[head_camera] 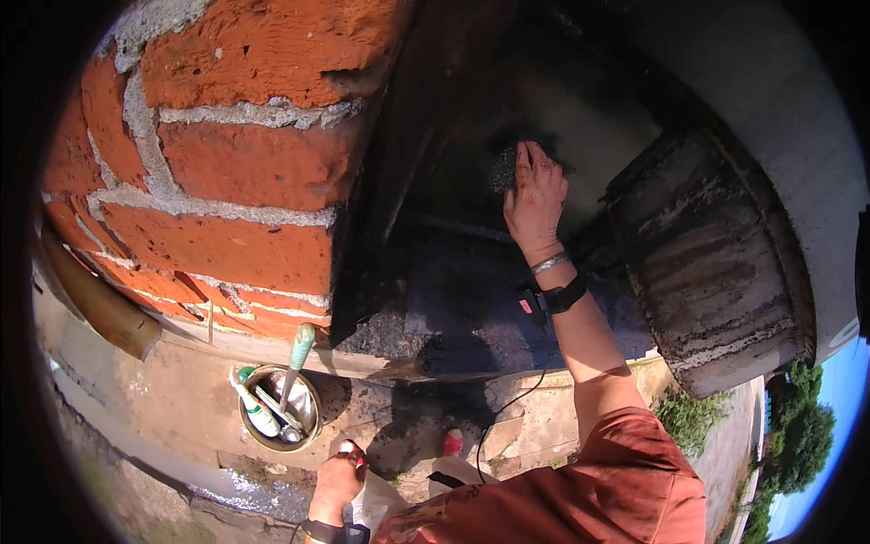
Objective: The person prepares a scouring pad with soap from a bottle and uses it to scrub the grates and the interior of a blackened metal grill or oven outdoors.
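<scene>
My right hand (537,190) reaches up into a soot-dark recess beside the brick wall. Its fingers press a dark, glinting scouring pad (503,170), which looks like metal mesh, against the blackened back surface (578,129). Part of the pad is hidden under the fingers. Low at the left, my left hand (338,479) hangs near my thigh with its fingers curled; whether it holds anything cannot be told. Just beyond it on the ground stands a bucket (315,435). Inside are a white-and-green bottle (262,418) and a tool with a pale green handle (301,347).
A red brick wall (251,166) with rough mortar rises on the left. To the right juts a sooty, curved panel (714,258). A cut pipe-like piece (115,306) lies by the wall base. A black cable (506,408) hangs from my right wristband (567,294).
</scene>
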